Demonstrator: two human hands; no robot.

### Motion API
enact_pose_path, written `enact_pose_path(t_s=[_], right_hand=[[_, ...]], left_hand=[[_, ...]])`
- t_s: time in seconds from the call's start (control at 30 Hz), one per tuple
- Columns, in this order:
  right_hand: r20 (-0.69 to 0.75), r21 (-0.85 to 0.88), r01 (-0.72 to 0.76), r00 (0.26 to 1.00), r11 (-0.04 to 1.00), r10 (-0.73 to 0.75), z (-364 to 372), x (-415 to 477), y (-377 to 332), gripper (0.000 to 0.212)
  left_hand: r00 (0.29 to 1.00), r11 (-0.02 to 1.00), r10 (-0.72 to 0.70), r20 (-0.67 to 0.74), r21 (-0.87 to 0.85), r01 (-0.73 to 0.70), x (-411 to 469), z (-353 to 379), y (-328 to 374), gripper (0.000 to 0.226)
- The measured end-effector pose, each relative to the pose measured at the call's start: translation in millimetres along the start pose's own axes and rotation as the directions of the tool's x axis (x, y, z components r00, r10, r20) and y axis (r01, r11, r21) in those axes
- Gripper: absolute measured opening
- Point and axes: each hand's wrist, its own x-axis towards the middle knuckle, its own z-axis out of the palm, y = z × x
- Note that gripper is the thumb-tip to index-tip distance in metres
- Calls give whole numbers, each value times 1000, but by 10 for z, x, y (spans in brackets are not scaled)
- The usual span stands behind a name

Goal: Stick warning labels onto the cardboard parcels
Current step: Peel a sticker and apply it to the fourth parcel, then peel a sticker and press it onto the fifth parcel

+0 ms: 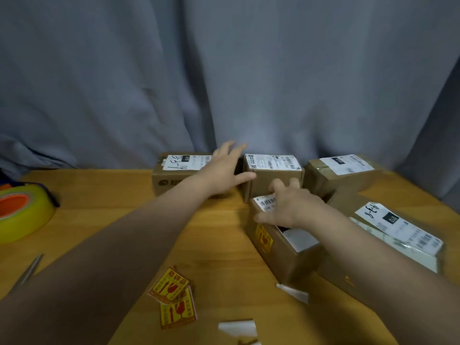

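Right hand (291, 207) fingers (276, 186) clasp the parcel (281, 247) lying lengthwise away; left hand (224, 168) fingers spread.

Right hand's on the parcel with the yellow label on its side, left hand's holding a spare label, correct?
No: the head view shows the left hand open and empty at the far-left parcel; the spare labels lie on the table. The right hand is on the labelled parcel.
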Motion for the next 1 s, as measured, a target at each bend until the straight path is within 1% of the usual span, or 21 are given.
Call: enact_pose_path(t_s=[0.07,0.13,0.17,0.2,0.27,0.33,0.37,0.43,0.5,0.57,0.63,0.7,0.8,0.83,0.9,0.93,0.97,1.0], right_hand=[[31,71,-32,999,997,30,53,-5,133,74],[-6,90,-77,997,993,78,98,7,248,71],[-29,105,-111,993,988,115,112,17,301,70],[-50,126,-144,987,982,151,122,26,347,69],[-87,169,-181,976,969,198,144,46,430,67],[-123,195,-178,971,965,204,185,66,493,66],[-141,200,-174,969,964,204,203,71,513,67],[-169,181,-175,964,968,206,232,65,530,69],[-218,130,-133,963,983,159,254,38,525,69],[-300,101,-16,953,995,46,293,-6,496,60],[-376,57,69,926,996,-42,345,-70,442,49],[-434,-2,98,897,995,-89,384,-144,345,39],[-525,7,184,837,983,-153,450,-294,114,38],[-561,35,231,810,972,-172,480,-369,28,39],[-616,114,319,766,941,-184,546,-532,-110,38],[-631,148,356,752,923,-189,593,-618,-155,36],[-636,176,387,746,905,-196,646,-693,-183,33],[-629,202,415,749,887,-207,714,-764,-202,29]], left_hand=[[992,998,2,125,57,-9,227,107,202,89],[972,978,-41,232,209,-9,436,225,250,94],[961,959,-64,269,284,-16,508,275,250,94],[955,948,-79,286,319,-17,550,317,248,92],[965,966,-60,253,258,-7,540,364,263,76],[978,983,-8,208,183,-30,426,360,289,61],[981,981,5,194,187,-42,340,341,286,61],[984,973,-4,179,230,-38,117,252,235,70],[986,962,-37,162,271,-8,-159,119,133,77],[987,966,-79,138,255,41,-463,-54,37,77],[984,972,-100,150,227,64,-738,-202,-58,77],[977,970,-91,195,240,43,-946,-264,-129,78],[968,958,-157,196,270,101,-1138,-221,-129,73],[968,947,-174,181,300,114,-1188,-202,-95,72],[982,936,-155,109,333,111,-1303,-170,-14,73],[991,944,-131,31,310,115,-1394,-172,21,72],[991,957,-113,-76,261,129,-1501,-179,54,69],[975,967,-123,-184,200,159,-1625,-181,65,62]])
